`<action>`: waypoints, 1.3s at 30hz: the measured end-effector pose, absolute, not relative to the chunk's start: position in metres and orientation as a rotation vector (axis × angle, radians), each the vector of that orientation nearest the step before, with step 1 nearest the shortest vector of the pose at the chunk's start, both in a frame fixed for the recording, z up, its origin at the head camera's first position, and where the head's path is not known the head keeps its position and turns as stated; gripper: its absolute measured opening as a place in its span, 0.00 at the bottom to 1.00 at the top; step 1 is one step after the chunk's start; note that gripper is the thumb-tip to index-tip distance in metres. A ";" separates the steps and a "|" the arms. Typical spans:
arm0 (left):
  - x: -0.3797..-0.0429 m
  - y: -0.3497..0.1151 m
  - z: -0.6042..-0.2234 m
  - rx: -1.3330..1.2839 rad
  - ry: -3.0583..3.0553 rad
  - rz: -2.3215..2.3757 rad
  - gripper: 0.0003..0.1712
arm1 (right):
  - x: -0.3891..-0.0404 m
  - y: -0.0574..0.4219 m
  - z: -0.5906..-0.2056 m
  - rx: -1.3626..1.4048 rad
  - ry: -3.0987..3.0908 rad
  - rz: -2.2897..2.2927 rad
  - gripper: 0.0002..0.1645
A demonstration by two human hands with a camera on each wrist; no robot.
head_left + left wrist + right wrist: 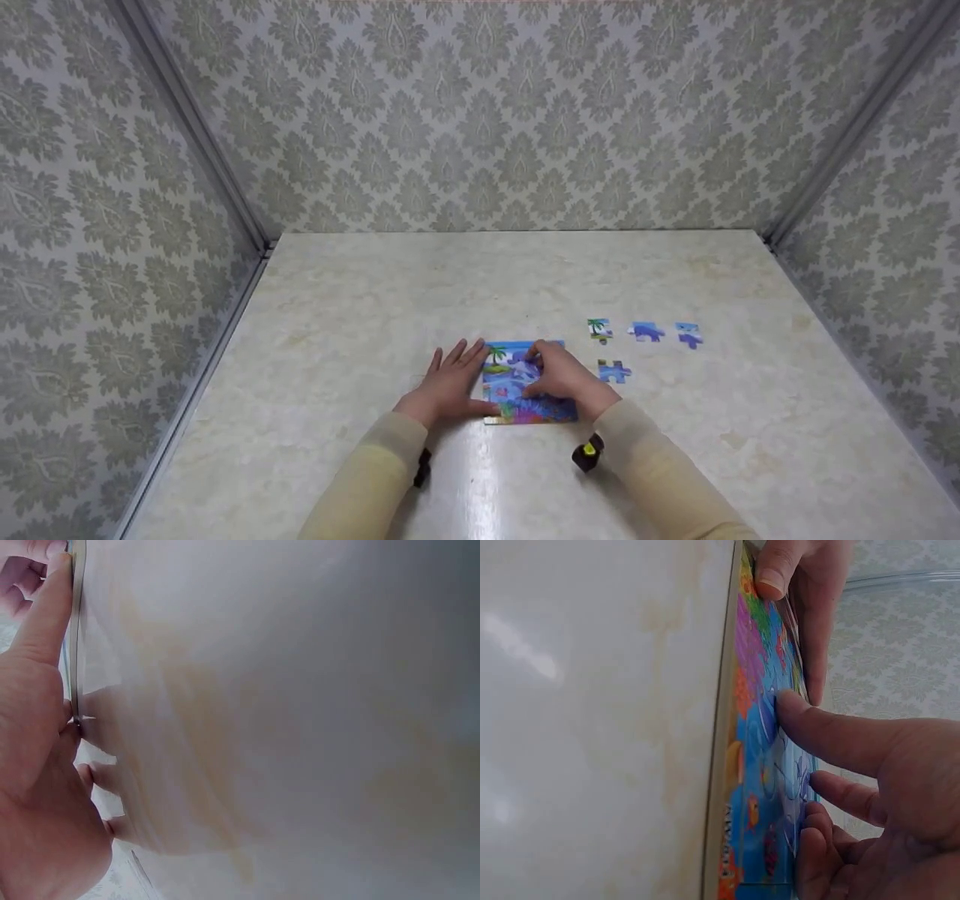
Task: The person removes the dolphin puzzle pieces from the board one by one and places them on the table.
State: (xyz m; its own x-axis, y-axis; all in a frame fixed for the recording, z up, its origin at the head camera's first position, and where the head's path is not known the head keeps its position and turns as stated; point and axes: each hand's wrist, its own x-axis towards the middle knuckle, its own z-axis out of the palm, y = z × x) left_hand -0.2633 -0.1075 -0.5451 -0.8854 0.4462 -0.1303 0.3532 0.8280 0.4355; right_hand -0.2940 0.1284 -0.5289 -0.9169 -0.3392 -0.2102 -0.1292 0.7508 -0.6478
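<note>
A colourful jigsaw board (525, 414) with a palm tree and sea picture lies flat on the table. My left hand (448, 386) spreads its straight fingers along the board's left side, its thumb resting on the lower left corner. Over the upper right of the picture bends my right hand (566, 379). In the right wrist view, its thumb and index finger pinch at a puzzle piece (787, 754) lying in the board, while the other fingers curl against the surface. The hand hides part of the picture in the head view.
Several loose puzzle pieces lie right of the board: a palm tree piece (598, 328), a purple one (646, 331), another at the far right (688, 334) and a blue one (615, 371) nearer the right wrist. Patterned walls (480, 127) enclose the table's back and sides.
</note>
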 end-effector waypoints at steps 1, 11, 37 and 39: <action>-0.263 -0.107 -0.545 0.617 2.783 0.596 0.64 | -0.294 0.128 -0.529 -0.361 2.633 -0.941 0.32; -0.265 -0.106 -0.545 0.593 2.775 0.576 0.64 | -0.287 0.128 -0.534 -0.360 2.689 -1.027 0.35; -0.265 -0.107 -0.548 0.627 2.786 0.563 0.65 | -0.276 0.202 -0.519 -0.295 2.546 -1.513 0.30; -0.265 -0.106 -0.548 0.617 2.785 0.557 0.65 | -0.277 0.215 -0.518 -0.259 2.563 -1.495 0.30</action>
